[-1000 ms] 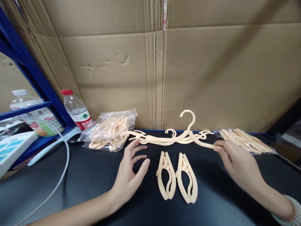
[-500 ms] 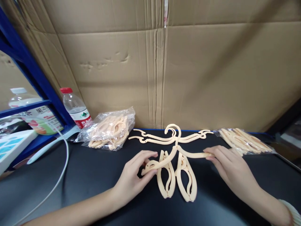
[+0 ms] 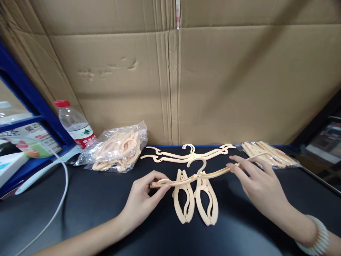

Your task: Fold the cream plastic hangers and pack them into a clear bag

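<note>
A cream plastic folding hanger [image 3: 183,180] is held above the black table, its arms spread and its hook pointing up. My left hand [image 3: 145,193] pinches its left end between thumb and fingers. On its right arm are the bent fingers of my right hand [image 3: 259,181]; a thin curved end piece shows between these fingers, and the thumb is mostly hidden. Below the held hanger lie two folded hangers, a left one [image 3: 176,206] and a right one [image 3: 200,209], side by side. Behind it, two unfolded hangers [image 3: 174,156] lie close together.
A clear bag of hangers [image 3: 117,149] lies at the back left, another bag [image 3: 271,154] at the back right. A red-capped bottle [image 3: 76,124] stands by a blue frame [image 3: 49,131]. A white cable [image 3: 65,192] curves across the left. Cardboard [image 3: 226,78] rises behind.
The held hanger has tipped, so its hook sits lower and its arms lie straighter. My right fingers have spread around the end piece, which now sticks out to the right. The view has shifted slightly.
</note>
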Tool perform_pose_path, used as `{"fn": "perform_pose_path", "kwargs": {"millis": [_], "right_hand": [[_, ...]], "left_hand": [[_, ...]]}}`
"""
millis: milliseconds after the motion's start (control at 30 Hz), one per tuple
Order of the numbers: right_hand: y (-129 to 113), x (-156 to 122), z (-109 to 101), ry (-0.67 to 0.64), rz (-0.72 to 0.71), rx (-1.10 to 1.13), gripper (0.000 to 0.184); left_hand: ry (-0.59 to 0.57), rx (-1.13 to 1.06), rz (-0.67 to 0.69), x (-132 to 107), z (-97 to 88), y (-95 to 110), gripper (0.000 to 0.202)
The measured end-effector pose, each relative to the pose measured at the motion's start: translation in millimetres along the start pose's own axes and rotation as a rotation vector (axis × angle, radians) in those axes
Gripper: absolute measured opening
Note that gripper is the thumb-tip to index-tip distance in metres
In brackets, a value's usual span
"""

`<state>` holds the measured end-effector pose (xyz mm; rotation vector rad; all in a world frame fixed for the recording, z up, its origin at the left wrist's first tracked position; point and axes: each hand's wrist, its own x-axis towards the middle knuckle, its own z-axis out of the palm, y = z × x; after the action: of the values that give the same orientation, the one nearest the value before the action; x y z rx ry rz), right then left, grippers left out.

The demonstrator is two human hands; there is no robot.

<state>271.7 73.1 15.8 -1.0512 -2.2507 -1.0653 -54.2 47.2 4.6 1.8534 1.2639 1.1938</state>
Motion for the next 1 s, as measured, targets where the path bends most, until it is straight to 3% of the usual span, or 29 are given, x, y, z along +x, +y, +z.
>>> {"fn": "perform_pose_path", "kwargs": {"millis": [133, 300, 533, 700, 867, 1000], "right_hand": [[-4, 6, -10, 0.009, -0.017, -0.145, 0.033], [-3, 6, -10, -0.009, 0.001, -0.113, 0.037], [-7, -3, 6, -0.024, 0.117, 0.33, 0.023], [-13, -5, 8, 0.051, 0.193, 0.651, 0.013], [-16, -3, 7, 0.026, 0.464, 0.929, 0.015], [-15, 4, 3, 0.162, 0.734, 1.261, 0.023]], "left_hand": [[0.02, -0.145, -0.098, 0, 2.9, 3, 0.015], [0.029, -0.302, -0.205, 2, 6.3, 5, 0.021], [0.055, -0.329, -0.227, 4, 5.4, 2, 0.02], [0.063, -0.338, -0.223, 4, 5.7, 3, 0.02], [0.091, -0.376, -0.222, 5, 6.3, 6, 0.019], [0.131, -0.438, -0.244, 7, 4.4, 10, 0.022]]}}
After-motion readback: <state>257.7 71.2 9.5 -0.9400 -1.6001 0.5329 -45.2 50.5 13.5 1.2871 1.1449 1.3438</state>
